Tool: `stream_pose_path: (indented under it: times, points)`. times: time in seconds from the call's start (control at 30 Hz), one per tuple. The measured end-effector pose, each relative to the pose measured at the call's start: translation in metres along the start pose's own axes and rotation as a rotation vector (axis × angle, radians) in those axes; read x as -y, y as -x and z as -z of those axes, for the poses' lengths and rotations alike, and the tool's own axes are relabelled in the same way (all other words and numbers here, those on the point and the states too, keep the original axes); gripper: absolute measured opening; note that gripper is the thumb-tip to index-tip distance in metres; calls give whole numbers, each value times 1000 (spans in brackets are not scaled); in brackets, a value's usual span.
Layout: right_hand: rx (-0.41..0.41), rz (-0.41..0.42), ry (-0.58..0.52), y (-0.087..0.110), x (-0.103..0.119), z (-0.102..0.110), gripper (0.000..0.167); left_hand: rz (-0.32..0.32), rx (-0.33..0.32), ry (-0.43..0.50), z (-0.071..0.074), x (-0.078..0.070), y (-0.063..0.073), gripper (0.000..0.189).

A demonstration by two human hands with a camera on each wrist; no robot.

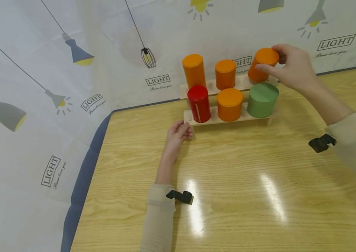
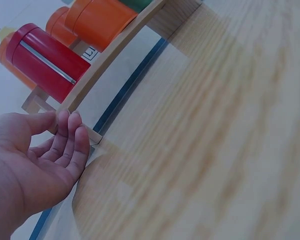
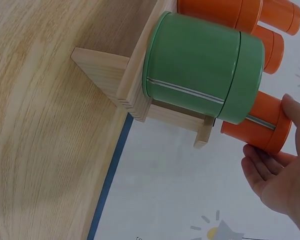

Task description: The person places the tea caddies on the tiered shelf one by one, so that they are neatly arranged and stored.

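Note:
A two-step wooden rack (image 1: 188, 118) stands at the back of the table with lidded canisters on both steps. My left hand (image 1: 176, 136) pinches its lower left corner between thumb and fingers. My right hand (image 1: 296, 68) holds an orange canister (image 1: 261, 70) by its upper part, at the right end of the upper step. That canister leans slightly, its base close to the step. In the right wrist view, a green canister (image 3: 195, 65) partly hides it. A red canister (image 1: 198, 105) and a wide orange canister (image 1: 229, 105) share the lower step with the green one.
A tall orange canister (image 1: 194, 71) and a shorter orange canister (image 1: 225, 75) occupy the upper step's left and middle. Behind the rack rises a white cloth (image 1: 115, 63) printed with lamps. The wooden table (image 1: 228, 175) has a dark blue edge (image 1: 91, 161).

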State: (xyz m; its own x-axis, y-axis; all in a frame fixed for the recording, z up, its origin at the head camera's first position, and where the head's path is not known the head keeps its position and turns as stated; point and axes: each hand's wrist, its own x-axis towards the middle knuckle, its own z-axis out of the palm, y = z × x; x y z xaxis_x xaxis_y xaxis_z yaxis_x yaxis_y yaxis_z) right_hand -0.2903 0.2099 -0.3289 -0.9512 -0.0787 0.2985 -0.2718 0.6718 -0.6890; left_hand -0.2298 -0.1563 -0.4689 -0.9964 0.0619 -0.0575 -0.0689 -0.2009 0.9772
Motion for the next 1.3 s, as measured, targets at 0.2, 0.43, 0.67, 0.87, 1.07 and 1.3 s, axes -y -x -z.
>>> stream_pose_path:
  times: [0.2, 0.43, 0.67, 0.87, 1.07, 1.3]
  points:
    - [24, -1, 24, -6, -2, -6, 74, -1, 5, -7, 1, 0, 0, 21]
    - [65, -17, 49, -9, -2, -6, 76, 2, -1, 0, 0, -1, 1, 21]
    - [96, 7, 82, -12, 3, -5, 71, -21, 17, -2, 1, -1, 1, 23]
    - [118, 26, 101, -14, 3, -7, 68, -15, 17, -7, 1, -2, 2, 25]
    - [140, 14, 111, -14, 3, -6, 72, 6, -2, -14, 0, -2, 2, 26]
    - [163, -12, 67, -11, 1, -6, 80, 9, 2, -5, 0, -2, 2, 26]
